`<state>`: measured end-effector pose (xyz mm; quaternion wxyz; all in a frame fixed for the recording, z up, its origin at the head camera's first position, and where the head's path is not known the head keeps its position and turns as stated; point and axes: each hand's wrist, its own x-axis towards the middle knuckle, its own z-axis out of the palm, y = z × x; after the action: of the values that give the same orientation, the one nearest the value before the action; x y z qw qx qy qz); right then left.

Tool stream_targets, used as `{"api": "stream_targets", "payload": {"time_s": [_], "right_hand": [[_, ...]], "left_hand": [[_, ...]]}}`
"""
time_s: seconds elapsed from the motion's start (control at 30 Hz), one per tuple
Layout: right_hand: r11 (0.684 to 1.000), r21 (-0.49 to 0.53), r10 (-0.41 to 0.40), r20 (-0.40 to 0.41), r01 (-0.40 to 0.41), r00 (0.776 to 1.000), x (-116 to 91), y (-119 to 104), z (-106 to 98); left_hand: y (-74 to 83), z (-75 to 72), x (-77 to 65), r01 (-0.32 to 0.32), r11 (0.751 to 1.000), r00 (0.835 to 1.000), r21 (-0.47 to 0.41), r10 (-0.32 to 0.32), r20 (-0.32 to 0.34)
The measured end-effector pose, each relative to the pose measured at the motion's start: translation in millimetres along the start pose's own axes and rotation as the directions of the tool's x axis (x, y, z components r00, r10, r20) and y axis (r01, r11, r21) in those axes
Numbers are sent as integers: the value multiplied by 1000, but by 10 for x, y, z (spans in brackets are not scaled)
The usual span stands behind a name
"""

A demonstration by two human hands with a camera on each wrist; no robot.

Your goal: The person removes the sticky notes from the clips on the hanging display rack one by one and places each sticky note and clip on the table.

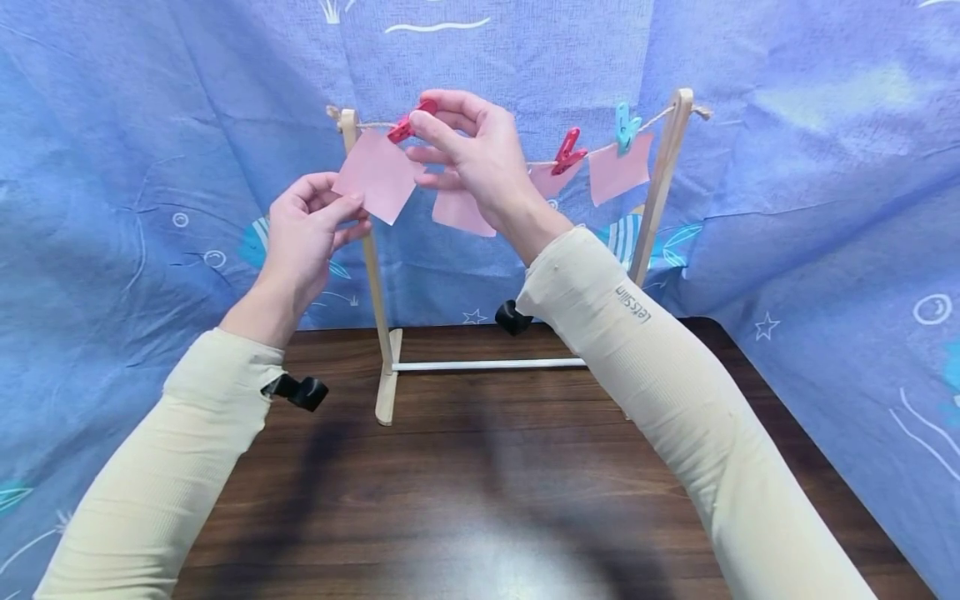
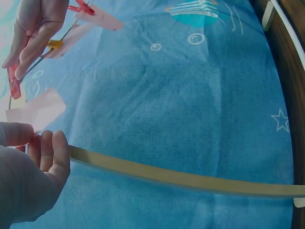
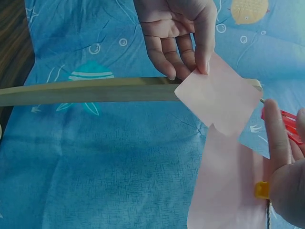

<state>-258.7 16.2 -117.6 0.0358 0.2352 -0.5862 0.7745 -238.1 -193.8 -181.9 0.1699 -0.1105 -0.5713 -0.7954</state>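
Note:
My left hand pinches the lower left corner of a pink paper square between thumb and fingers. Above it, my right hand grips a red clothespin at the paper's top edge, by the string near the left post. Behind the right hand hangs another pink paper, partly hidden; a yellow clip shows at its edge in the right wrist view. Farther right, a second red clothespin and a light blue clothespin hold pink papers on the same string.
The string runs between two wooden posts, the left post and the right post. A white rod joins them low over the dark wooden table. Blue patterned cloth hangs behind and at the sides.

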Motion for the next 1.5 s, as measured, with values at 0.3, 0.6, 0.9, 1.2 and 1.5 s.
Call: {"api": "stream_targets", "payload": {"time_s": [0.3, 0.6, 0.9, 1.2, 1.5], "right_hand": [[985, 68, -153, -72, 158, 986, -58, 29, -8], [992, 40, -115, -31, 116, 993, -82, 40, -97], [991, -123, -37, 80, 47, 996, -156, 111, -360], [967, -232, -78, 130, 107, 988, -285, 28, -599], [927, -367, -18, 155, 75, 988, -502, -52, -831]], "left_hand": [[-19, -21, -29, 12, 1000, 1000, 11, -12, 2], [-28, -97, -58, 38, 999, 999, 36, -39, 28], [-38, -138, -108, 42, 997, 998, 67, -45, 44], [-4, -195, -198, 35, 991, 997, 133, -43, 57], [-50, -199, -255, 81, 986, 993, 148, -93, 73]]}}
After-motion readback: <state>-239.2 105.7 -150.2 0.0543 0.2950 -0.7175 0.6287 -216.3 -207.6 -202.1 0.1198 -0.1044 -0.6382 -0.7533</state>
